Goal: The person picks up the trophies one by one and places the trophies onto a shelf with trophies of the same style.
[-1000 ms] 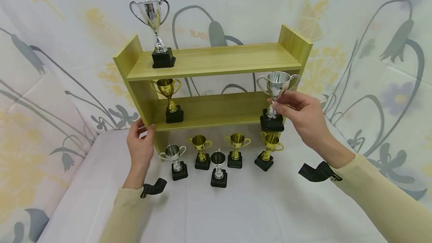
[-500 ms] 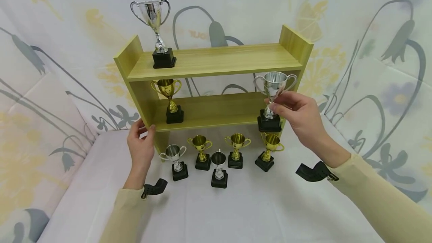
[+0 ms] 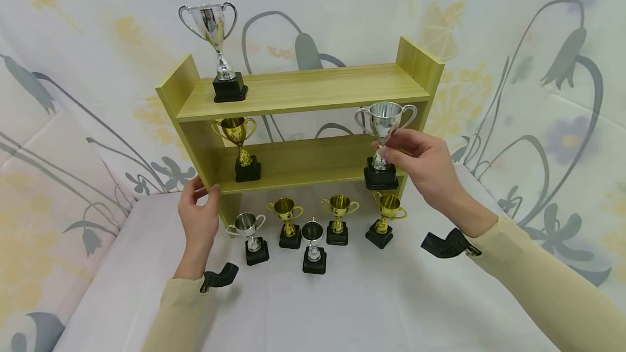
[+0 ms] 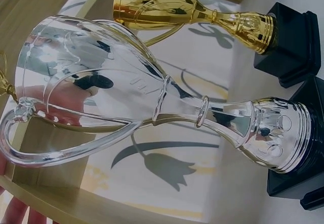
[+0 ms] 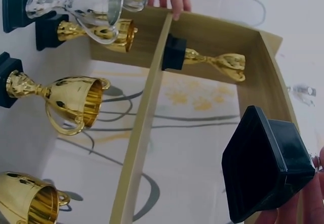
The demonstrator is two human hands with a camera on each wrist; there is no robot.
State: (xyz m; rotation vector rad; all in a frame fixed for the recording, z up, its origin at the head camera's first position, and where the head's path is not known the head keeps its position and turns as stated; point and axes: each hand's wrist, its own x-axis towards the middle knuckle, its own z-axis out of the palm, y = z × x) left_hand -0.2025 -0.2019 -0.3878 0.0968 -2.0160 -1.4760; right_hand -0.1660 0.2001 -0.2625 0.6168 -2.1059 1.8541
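My right hand (image 3: 423,164) pinches a silver trophy cup (image 3: 385,117) by its stem, upright in front of the right end of the wooden shelf (image 3: 313,85). Its black base overlaps the middle board's front edge in the head view, and the right wrist view shows the underside of that base (image 5: 255,168). At the shelf's left side, my left hand (image 3: 199,219) grips the side panel, thumb in front and fingers partly hidden behind. A gold trophy (image 3: 236,132) stands at the left of the middle board. Above it, a taller silver trophy (image 3: 211,22) stands on the top board.
On the white tablecloth (image 3: 342,308) before the shelf stand two small silver trophies, one at left (image 3: 246,225) and one in the middle (image 3: 312,232). Gold ones stand among them: a left one (image 3: 285,209), a middle one (image 3: 339,205) and a right one (image 3: 389,206).
My right hand has brought the silver trophy slightly left along the shelf front. My left hand keeps its grip on the side panel. The whole head view has shifted a little.
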